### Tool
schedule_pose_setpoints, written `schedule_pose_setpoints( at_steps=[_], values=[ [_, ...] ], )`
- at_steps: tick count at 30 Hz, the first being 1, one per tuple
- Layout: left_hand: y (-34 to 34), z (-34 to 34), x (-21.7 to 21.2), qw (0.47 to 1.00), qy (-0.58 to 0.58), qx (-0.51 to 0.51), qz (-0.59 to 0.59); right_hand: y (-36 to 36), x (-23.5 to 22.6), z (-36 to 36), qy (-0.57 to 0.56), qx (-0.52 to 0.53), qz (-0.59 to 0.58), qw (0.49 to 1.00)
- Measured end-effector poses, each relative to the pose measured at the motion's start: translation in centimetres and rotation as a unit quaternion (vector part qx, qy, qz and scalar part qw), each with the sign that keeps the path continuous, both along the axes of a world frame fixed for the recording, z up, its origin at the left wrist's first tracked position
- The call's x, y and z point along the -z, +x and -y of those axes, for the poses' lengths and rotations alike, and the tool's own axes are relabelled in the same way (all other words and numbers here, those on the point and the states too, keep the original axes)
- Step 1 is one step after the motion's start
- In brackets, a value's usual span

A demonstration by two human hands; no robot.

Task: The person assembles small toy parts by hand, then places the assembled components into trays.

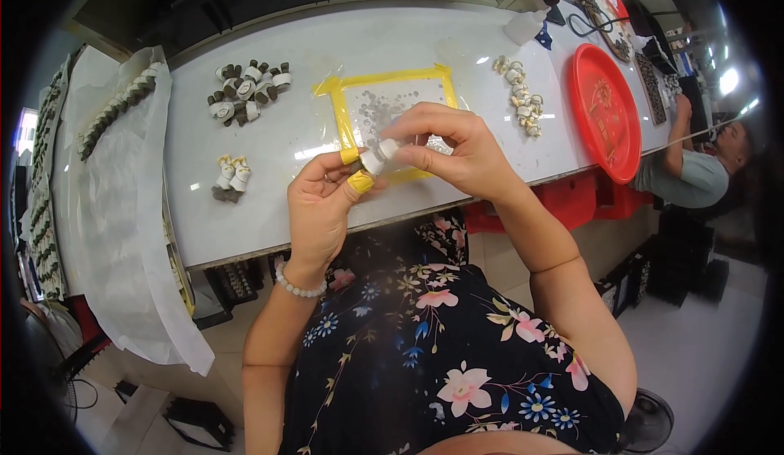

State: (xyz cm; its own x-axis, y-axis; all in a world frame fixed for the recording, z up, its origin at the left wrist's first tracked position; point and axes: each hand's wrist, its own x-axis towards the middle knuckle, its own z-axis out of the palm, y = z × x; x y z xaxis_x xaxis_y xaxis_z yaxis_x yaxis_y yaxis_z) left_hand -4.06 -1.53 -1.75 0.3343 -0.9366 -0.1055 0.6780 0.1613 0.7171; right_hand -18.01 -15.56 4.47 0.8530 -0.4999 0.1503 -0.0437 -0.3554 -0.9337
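Observation:
Both hands meet over the near part of the table, around a small white figurine piece with a dark base [377, 159]. My left hand [317, 202], with yellow tape wrapped on the thumb and a finger, grips its dark end. The thumb and fingers of my right hand [461, 149] close on the white upper end. Just beyond lies a sheet framed with yellow tape [346, 122], speckled with grey spots and partly covered by my right hand. To the left stand two white figurines with yellow tops and dark bases [233, 176]. Behind them is a cluster of dark-and-white pieces [247, 91].
Small white and yellowish parts [523, 100] lie in a row at right, near a red round tray [581, 87]. A white bottle [523, 27] stands at the back. Paper sheeting [122, 210] bearing more pieces hangs at left. A co-worker [694, 173] sits far right.

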Motion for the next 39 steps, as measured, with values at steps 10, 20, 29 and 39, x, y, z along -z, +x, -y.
schedule_pose_setpoints(
  at_steps=[10,20,29,39],
  values=[
    [-0.9,-0.1,0.4,0.997,0.0,-0.025,0.07,-0.6,0.1,-0.3,-0.024,-0.009,-0.024,0.999],
    [-0.3,-0.5,-0.5,0.993,0.041,0.024,0.111,-1.9,1.7,-0.7,-0.029,0.003,-0.053,0.998],
    [3.3,-6.1,-1.0,0.65,0.087,-0.203,0.727,-13.6,1.3,4.5,-0.32,0.32,-0.206,0.868],
    [5.0,-6.2,-0.7,0.517,0.177,-0.291,0.785,-13.9,3.1,3.8,-0.257,0.342,-0.227,0.875]
  ],
)
